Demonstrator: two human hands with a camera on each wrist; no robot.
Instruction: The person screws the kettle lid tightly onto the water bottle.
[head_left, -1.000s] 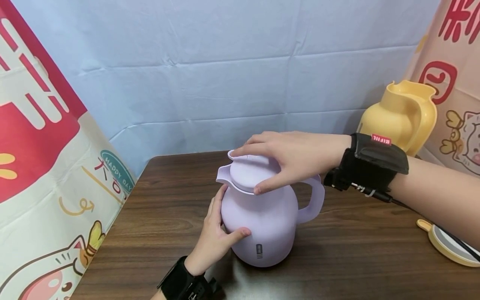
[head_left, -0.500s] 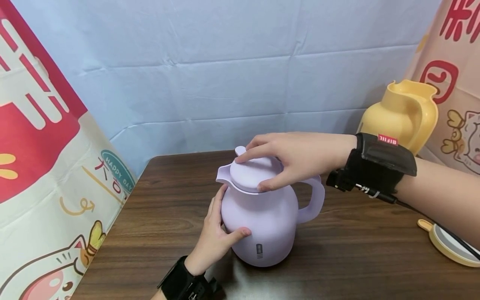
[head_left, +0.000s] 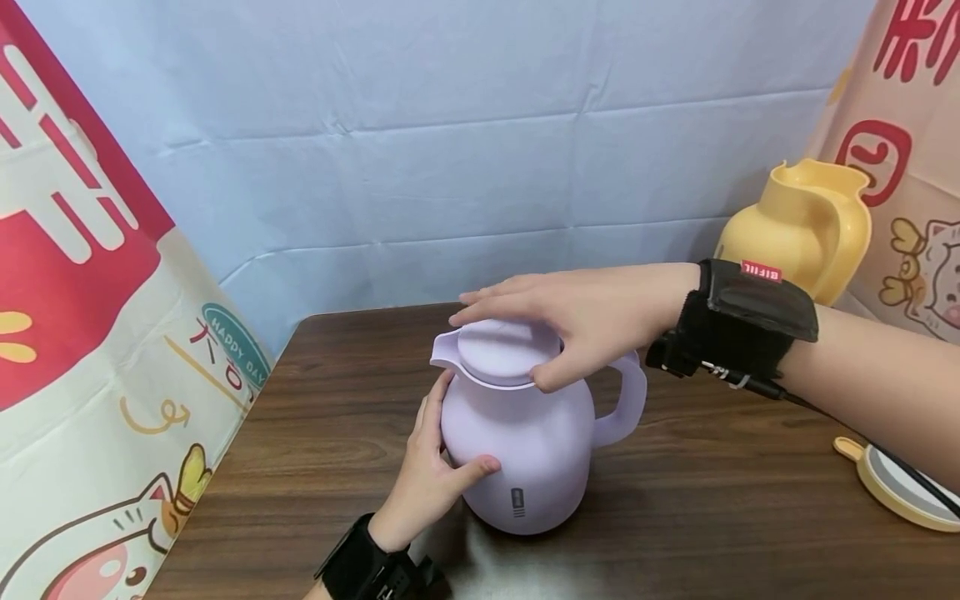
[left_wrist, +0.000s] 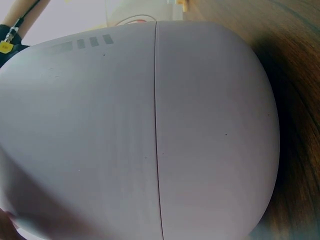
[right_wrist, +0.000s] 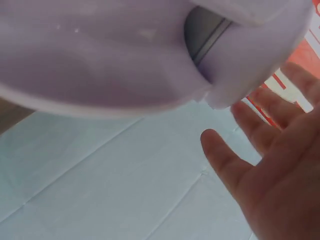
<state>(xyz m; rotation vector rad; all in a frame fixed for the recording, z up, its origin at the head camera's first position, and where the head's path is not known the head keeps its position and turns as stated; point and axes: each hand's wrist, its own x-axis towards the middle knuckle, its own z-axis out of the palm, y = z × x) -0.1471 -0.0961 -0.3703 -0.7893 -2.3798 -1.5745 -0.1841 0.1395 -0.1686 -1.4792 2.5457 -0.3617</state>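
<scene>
A lilac thermos jug (head_left: pixel 525 454) stands upright in the head view, with its spout to the left and its handle to the right. My left hand (head_left: pixel 435 467) holds the body from the left side, thumb across the front and fingers round the far side. The round lid (head_left: pixel 504 354) sits in the jug's mouth. Over it lies my right hand (head_left: pixel 573 312), palm down, with long, spread fingers reaching past its far edge and the thumb at its near right edge. In the right wrist view the fingers (right_wrist: pixel 222 160) are extended near the lilac jug top.
A yellow jug (head_left: pixel 783 229) stands at the back right, partly behind my right forearm. A pale disc with a yellow rim and tab (head_left: pixel 903 492) lies on the wooden table (head_left: pixel 322 433) at the right edge. Pale blue cloth (head_left: pixel 360 167) hangs behind.
The lid's tab turned slightly rightward between the earlier frames and is now hidden behind the hand. My right fingers have straightened and reach farther left over the lid. The left hand stays put.
</scene>
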